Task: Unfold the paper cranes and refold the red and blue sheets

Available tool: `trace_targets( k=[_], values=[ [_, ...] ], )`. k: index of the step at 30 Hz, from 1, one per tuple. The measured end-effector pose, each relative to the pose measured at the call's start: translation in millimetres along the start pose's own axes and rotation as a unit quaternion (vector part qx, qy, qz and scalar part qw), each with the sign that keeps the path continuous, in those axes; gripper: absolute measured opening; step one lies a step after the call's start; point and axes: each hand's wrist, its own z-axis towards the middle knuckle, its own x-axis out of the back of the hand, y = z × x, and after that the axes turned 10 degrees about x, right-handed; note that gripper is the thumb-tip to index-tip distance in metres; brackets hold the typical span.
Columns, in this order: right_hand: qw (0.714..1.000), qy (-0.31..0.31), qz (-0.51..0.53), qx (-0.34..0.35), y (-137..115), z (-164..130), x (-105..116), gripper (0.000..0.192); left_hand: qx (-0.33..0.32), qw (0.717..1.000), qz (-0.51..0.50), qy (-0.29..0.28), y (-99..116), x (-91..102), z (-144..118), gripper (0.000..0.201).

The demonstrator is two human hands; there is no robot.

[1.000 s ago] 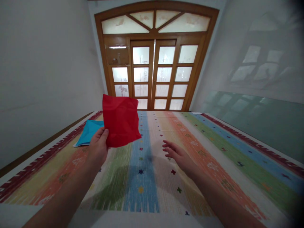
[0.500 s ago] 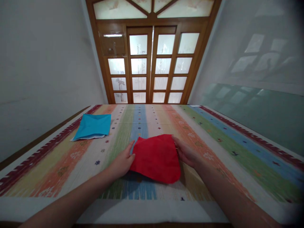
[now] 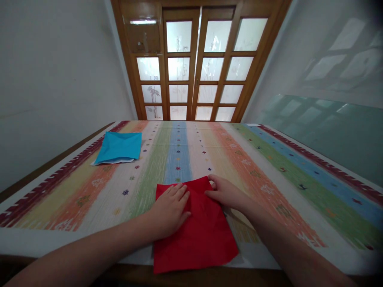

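Observation:
A red sheet, paper or thin cloth, lies at the near edge of the table in front of me. Its lower end reaches the table's front edge. My left hand rests flat on the sheet's upper left part, fingers stretched out. At the upper right corner, my right hand pinches the sheet between thumb and fingers. Farther off to the left lies a blue sheet with white layers showing beneath its near edge; neither hand touches it.
A striped, patterned tablecloth covers the table. Walls flank both sides, with a pale green glass-like panel against the right one. Wooden doors with frosted panes stand beyond the far end.
The red sheet has come closer to me and now lies flatter, squarer to the edge. My left hand has moved from its left edge onto its top; my right hand stays by the upper right corner.

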Motion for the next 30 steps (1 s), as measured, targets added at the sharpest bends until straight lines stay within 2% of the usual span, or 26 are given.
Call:
trace_targets(
  k=[2,4,8,11,17,24,27,30],
  values=[
    [0.996,-0.005,-0.079,0.050,-4.6,-3.4,2.6,0.025,0.010,1.000,-0.006,-0.023,-1.9,-7.4,-1.4,0.061],
    [0.986,-0.017,-0.126,0.112,-11.2,-6.5,4.5,0.030,0.013,1.000,-0.012,-0.024,-5.7,-9.9,-1.0,0.062],
    [0.955,-0.068,-0.166,0.237,-21.8,-10.5,2.9,0.028,0.013,1.000,-0.019,-0.005,-16.7,-11.1,4.6,0.062],
    [0.931,-0.097,-0.197,0.291,-23.6,-12.1,-2.2,0.025,0.017,0.999,-0.031,-0.004,-24.8,-12.6,7.8,0.060],
    [0.906,-0.134,-0.227,0.332,-23.3,-13.6,-11.3,0.022,0.039,0.997,-0.072,-0.006,-34.5,-10.3,9.2,0.051],
    [0.888,-0.173,-0.241,0.351,-29.4,-12.7,-11.6,0.024,0.050,0.998,-0.046,-0.012,-37.5,-11.2,10.9,0.052],
    [0.885,-0.175,-0.239,0.359,-31.2,-11.9,-11.0,0.023,0.031,0.999,-0.039,-0.010,-37.4,-11.4,13.1,0.053],
    [0.885,-0.169,-0.227,0.368,-32.4,-11.3,-10.7,0.023,-0.022,0.999,-0.039,-0.012,-36.8,-10.1,15.3,0.052]
  ],
)
